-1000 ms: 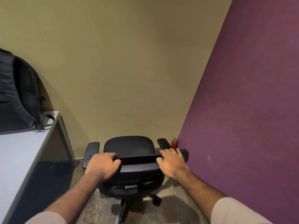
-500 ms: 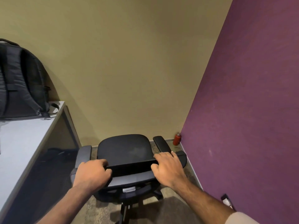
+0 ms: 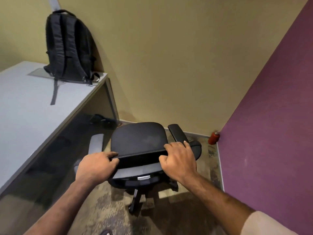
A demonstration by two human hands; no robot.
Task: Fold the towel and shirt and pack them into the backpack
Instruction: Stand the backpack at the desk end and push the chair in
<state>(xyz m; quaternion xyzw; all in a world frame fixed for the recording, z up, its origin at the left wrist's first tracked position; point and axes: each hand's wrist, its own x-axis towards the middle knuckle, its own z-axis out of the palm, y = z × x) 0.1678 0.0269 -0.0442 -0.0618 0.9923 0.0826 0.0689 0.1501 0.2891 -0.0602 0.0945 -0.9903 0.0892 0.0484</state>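
Counter (image 3: 25,116): grey top, runs from near-left toward the far wall, far-right corner by the yellow wall. Backpack (image 3: 67,46) stands upright on that far-right corner, long axis vertical, strap side facing cam, leaning on/against the wall; one loose strap (image 3: 55,92) trails toward the near edge. Zips not visible from here, can't tell if open.

Office chair (image 3: 138,141): on the floor, right of the counter's right edge, seat facing the far wall, backrest top edge toward the person.

Both hands on that backrest top edge. Left hand (image 3: 96,164) closed over the left end, fingers curled on the rim. Right hand (image 3: 179,158) closed over the right end, thumb under, fingers over.

Key relation: backpack lies up and to the left of both hands, well apart, across the counter; left hand is the nearer one. Chair sits betw. person and the far wall, not betw. person and the counter.

Towel and shirt: not in view, location unknown. Prob. still prep stage, folding not yet started.

Small red can (image 3: 213,137) on the floor in the far corner against the purple wall.

Brands/labels/text: none legible; a small pale tag under the chair backrest is unreadable.
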